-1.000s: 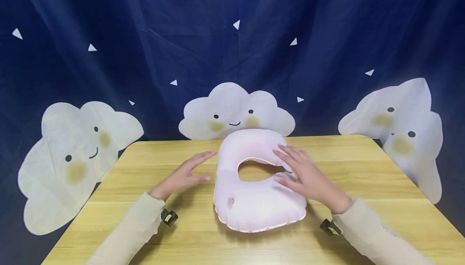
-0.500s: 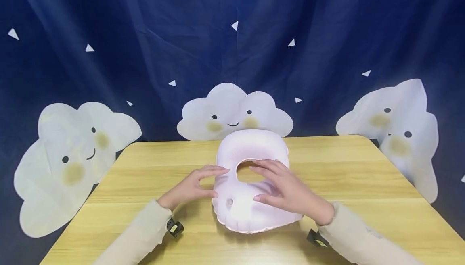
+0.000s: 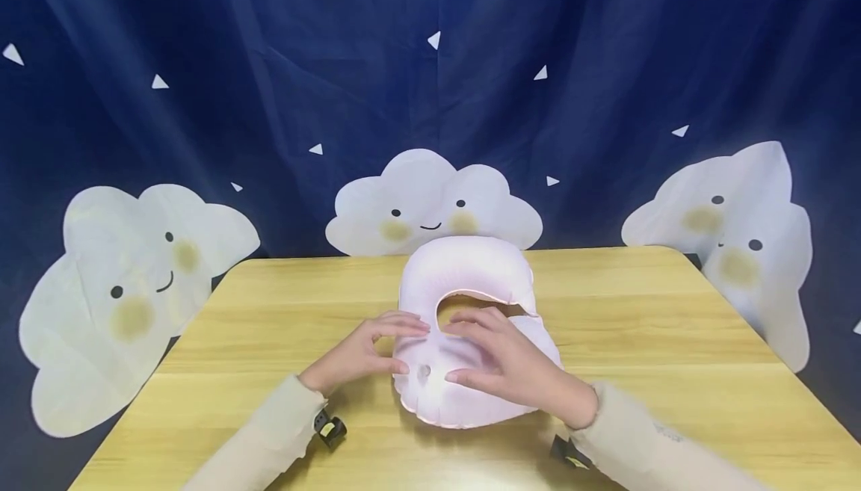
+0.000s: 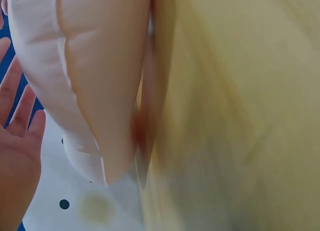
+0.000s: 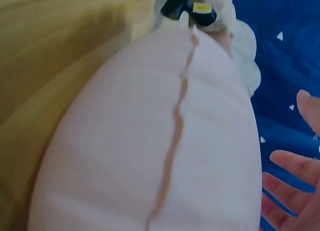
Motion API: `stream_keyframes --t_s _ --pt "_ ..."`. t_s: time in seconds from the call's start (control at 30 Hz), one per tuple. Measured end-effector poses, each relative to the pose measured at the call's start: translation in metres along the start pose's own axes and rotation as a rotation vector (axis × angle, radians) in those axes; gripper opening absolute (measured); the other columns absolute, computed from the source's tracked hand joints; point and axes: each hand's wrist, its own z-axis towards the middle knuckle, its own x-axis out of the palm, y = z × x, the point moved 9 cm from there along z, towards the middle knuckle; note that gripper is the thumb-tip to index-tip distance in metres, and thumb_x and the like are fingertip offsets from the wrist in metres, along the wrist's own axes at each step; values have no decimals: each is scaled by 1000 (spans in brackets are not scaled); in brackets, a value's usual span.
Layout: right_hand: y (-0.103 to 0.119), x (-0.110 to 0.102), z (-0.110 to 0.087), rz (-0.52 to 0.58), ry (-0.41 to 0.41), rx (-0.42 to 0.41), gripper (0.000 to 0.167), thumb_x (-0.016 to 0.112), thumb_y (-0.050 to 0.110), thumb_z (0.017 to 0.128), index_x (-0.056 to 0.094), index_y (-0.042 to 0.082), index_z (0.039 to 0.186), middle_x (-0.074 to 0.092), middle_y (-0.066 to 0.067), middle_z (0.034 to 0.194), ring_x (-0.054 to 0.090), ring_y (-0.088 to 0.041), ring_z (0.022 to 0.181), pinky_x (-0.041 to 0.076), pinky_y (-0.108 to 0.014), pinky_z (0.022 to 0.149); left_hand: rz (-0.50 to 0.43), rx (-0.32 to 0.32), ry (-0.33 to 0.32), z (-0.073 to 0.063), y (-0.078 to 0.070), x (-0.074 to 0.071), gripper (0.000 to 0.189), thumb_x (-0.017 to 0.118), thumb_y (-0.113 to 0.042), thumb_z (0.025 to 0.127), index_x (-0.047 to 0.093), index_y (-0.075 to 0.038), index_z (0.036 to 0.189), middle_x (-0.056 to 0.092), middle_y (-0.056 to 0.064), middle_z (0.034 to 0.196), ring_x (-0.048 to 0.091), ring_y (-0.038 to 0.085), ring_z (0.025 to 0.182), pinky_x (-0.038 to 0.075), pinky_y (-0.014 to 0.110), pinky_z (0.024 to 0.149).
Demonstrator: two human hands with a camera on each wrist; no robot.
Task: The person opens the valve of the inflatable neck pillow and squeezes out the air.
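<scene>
A pale pink inflatable neck pillow [image 3: 464, 263] lies on the wooden table, its opening facing right. A small round valve [image 3: 424, 371] shows on its near left part. My left hand [image 3: 356, 353] is at the pillow's left edge, fingers extended and thumb apart, the fingertips overlapping the edge. Over the near arm of the pillow is my right hand [image 3: 507, 364], its fingers loosely bent and spread from the thumb near the valve. Both wrist views show the pillow's seamed side with the hand's fingers beside it. Whether either hand touches the pillow, I cannot tell.
The wooden table [image 3: 269, 304] reaches back to a dark blue curtain [image 3: 377, 65] printed with white triangles and smiling clouds [image 3: 424, 192]. A black strapped device [image 3: 329, 429] sits under my left cuff, another [image 3: 570, 452] under my right.
My right hand has moved left and nearer, from the pillow's opening to above its near arm. The left hand has come right to the pillow's edge. The pillow stays almost in place.
</scene>
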Motion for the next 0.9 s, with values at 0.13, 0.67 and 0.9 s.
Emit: stream_keyframes --t_s 0.13,0.67,0.9 --pt "5 5 0 17 -37 17 43 74 38 80 64 11 112 59 1 114 51 -17 108 45 -33 90 -39 77 29 1 -2 3 44 77 -12 76 66 -15 118 56 3 132 41 19 129 29 43 109" --pt "19 25 2 -49 -197 -50 27 80 24 72 69 12 94 66 4 94 55 -13 88 47 -26 79 -75 67 51 9 3 12 36 78 -15 76 70 -18 110 58 -4 131 29 24 138 21 59 108" --pt "17 30 1 -82 -246 -22 22 82 24 68 70 13 83 66 7 80 54 -11 80 44 -23 73 -98 37 66 11 8 15 35 79 -14 74 71 -16 108 57 -2 132 29 25 138 18 59 109"
